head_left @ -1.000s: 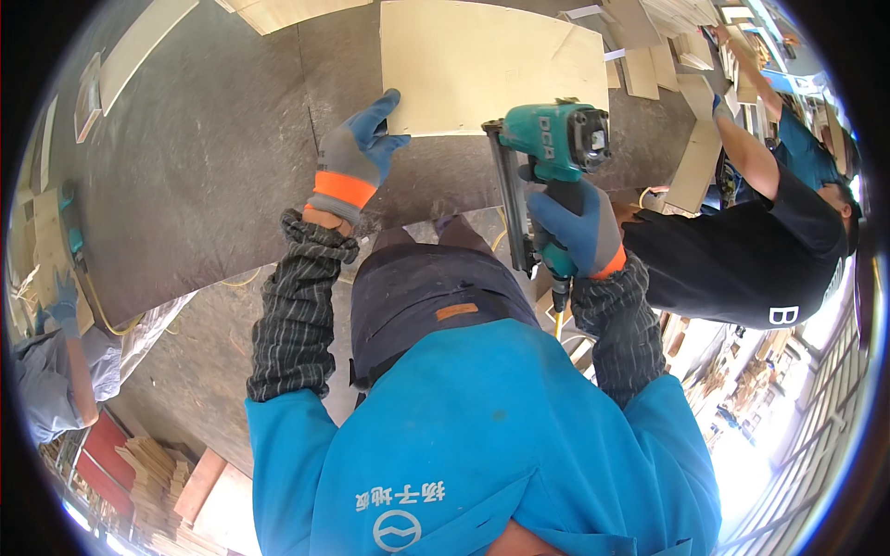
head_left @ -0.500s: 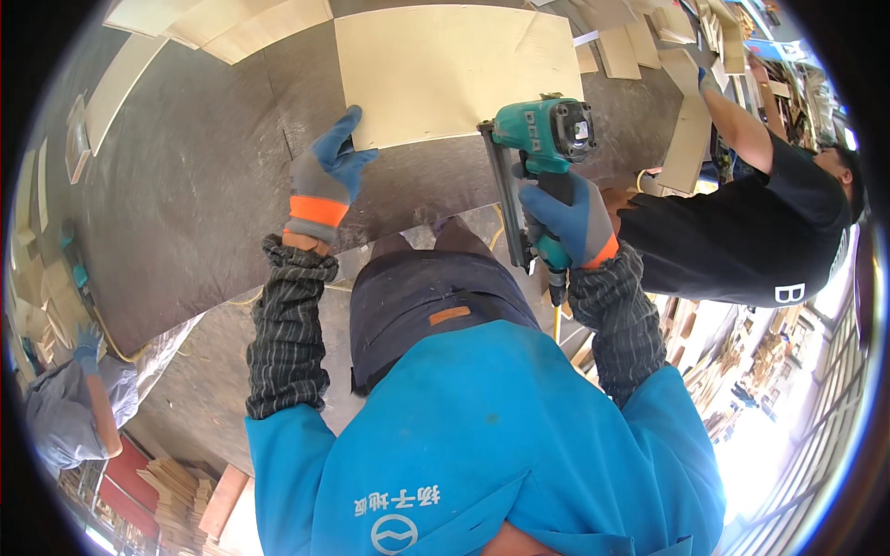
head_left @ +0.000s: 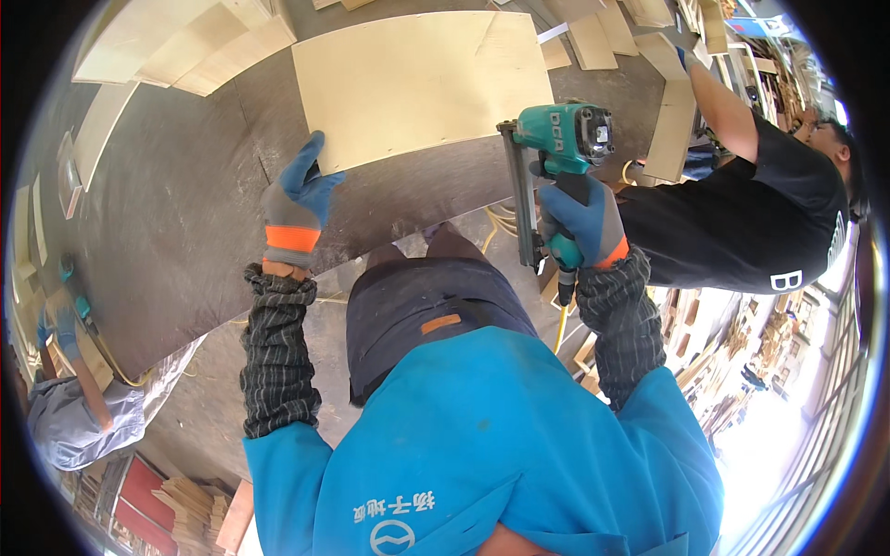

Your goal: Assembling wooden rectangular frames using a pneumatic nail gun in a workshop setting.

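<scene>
A pale, rectangular wooden board (head_left: 422, 83) lies flat on the dark worktable in front of me. At its near left corner is my gloved left hand (head_left: 298, 196), thumb and forefinger spread along the two edges. My right hand (head_left: 584, 221), also in a blue and grey glove, grips a teal and black nail gun (head_left: 559, 134) by its handle. The gun's head and long black magazine stand off the board's near right corner, with the nose just below the near edge. What the nose faces is hard to tell.
Thin wooden boards (head_left: 209, 51) are stacked at the far left of the worktable (head_left: 185, 185), and more boards (head_left: 675, 120) lie at the right. A yellow hose (head_left: 561, 326) hangs below the gun. A person in black (head_left: 742, 218) works close on my right; another (head_left: 88, 408) is at far left.
The nail gun has moved slightly right and away from the board's near edge. My left hand stays at the board's corner, while the whole view has shifted a little.
</scene>
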Demonstrator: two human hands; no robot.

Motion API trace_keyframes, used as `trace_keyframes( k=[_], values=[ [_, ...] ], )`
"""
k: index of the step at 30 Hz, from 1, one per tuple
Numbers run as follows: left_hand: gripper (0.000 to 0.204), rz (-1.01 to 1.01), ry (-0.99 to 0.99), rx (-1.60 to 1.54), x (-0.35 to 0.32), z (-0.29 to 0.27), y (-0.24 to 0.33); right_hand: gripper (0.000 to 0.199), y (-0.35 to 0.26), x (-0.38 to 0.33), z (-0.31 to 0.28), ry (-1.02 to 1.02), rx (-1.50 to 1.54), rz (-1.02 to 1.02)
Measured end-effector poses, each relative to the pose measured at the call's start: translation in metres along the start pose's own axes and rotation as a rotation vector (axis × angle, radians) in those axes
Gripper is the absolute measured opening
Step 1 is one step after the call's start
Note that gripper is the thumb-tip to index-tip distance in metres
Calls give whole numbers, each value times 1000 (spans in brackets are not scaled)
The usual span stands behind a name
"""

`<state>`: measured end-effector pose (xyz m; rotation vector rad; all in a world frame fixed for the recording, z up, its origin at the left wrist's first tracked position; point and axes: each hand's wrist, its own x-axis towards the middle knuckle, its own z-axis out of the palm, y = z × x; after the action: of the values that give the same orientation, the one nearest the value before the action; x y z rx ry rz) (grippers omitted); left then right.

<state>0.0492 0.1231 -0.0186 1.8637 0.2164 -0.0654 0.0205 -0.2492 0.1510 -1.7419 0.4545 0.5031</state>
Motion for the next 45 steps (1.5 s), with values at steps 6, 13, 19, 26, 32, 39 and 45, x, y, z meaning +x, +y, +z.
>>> trace_keyframes(
  k=[6,13,19,26,32,39,45],
  values=[
    [58,108,20,19,-2,-1,0,44,7,7,-6,-6,7,28],
    [58,44,-48,29,-2,-4,-4,43,8,-2,-27,-17,66,26],
    [58,117,-3,34,0,-2,-4,42,6,1,-50,67,43,10],
    [57,97,-21,53,-1,-4,-6,42,15,10,-54,21,107,39],
    [58,79,-12,23,0,-2,-4,42,19,14,-58,5,84,57],
    [58,144,10,-4,0,-5,-16,26,16,-3,-73,126,126,19],
    [62,63,118,0,-34,15,-6,23,40,10,-73,197,65,28]
  ],
)
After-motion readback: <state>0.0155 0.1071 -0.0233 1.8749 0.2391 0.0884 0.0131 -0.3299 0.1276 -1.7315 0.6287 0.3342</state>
